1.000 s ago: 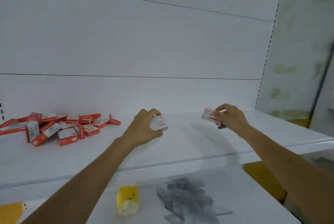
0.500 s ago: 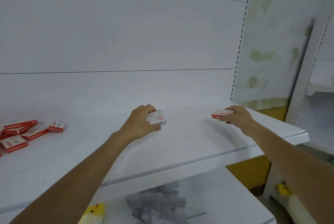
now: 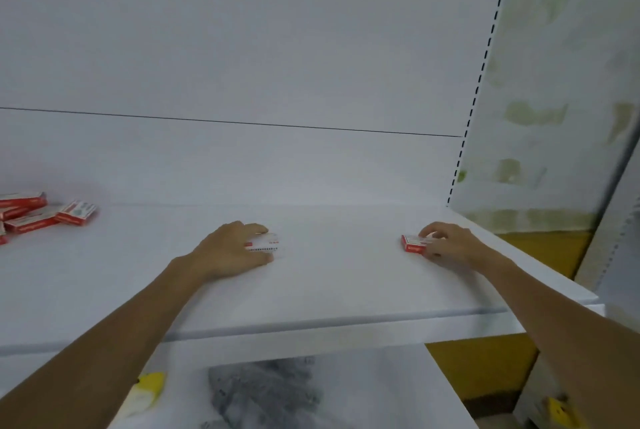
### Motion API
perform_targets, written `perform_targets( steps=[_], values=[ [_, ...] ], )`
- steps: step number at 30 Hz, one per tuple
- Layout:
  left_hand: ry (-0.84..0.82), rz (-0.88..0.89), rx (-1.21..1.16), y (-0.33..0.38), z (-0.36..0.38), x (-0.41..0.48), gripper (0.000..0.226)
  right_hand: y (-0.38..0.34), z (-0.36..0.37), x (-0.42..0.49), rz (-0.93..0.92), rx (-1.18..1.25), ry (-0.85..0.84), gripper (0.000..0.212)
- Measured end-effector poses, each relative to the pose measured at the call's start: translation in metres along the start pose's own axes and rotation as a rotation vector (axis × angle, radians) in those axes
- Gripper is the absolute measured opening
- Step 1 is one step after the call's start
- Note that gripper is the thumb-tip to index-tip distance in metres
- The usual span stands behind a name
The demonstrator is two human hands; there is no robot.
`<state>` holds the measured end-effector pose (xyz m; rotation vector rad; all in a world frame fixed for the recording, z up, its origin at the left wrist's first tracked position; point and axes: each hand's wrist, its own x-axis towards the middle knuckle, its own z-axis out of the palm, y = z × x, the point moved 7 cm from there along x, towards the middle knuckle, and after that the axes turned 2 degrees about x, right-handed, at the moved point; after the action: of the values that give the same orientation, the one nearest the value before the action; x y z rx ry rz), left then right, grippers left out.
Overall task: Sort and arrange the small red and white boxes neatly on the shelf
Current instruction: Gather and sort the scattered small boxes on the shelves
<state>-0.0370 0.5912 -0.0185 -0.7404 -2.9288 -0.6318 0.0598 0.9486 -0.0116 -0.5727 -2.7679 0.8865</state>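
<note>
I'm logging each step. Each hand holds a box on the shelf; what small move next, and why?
Probably the left hand should slide the left box rightward until it meets the right box in the right hand. Both seem to lie flat on the shelf with a wide gap between them, so closing it would start a neat row.

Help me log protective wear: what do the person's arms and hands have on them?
The left forearm and right forearm are bare to the picture's edge, no sleeves. The left grip and right grip are ungloved; no watch, band or ring is visible.
</note>
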Motion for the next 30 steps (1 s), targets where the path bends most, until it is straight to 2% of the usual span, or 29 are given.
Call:
perform_targets(
  steps=[3, 5, 9, 13, 21, 30],
  values=[
    [0.031, -0.040, -0.078, -0.003, -0.004, -0.006, 0.065, -0.011, 0.002, 0.008, -0.037, -0.061, 0.007, 0.042],
    [0.079, -0.059, -0.096, -0.004, -0.013, -0.013, 0.063, -0.032, 0.001, 0.014, -0.147, -0.002, 0.076, 0.035],
    [0.219, -0.094, -0.075, -0.020, -0.038, -0.040, 0.047, -0.098, 0.018, 0.015, -0.363, 0.056, 0.176, 0.025],
    [0.299, -0.160, -0.052, -0.057, -0.070, -0.081, 0.038, -0.185, 0.058, -0.001, -0.514, 0.189, 0.134, 0.025],
    [0.421, -0.315, -0.038, -0.173, -0.147, -0.170, 0.035, -0.354, 0.147, -0.064, -0.754, 0.274, 0.028, 0.028],
    [0.503, -0.333, 0.022, -0.338, -0.240, -0.264, 0.034, -0.543, 0.282, -0.154, -0.859, 0.372, -0.024, 0.030]
  ],
)
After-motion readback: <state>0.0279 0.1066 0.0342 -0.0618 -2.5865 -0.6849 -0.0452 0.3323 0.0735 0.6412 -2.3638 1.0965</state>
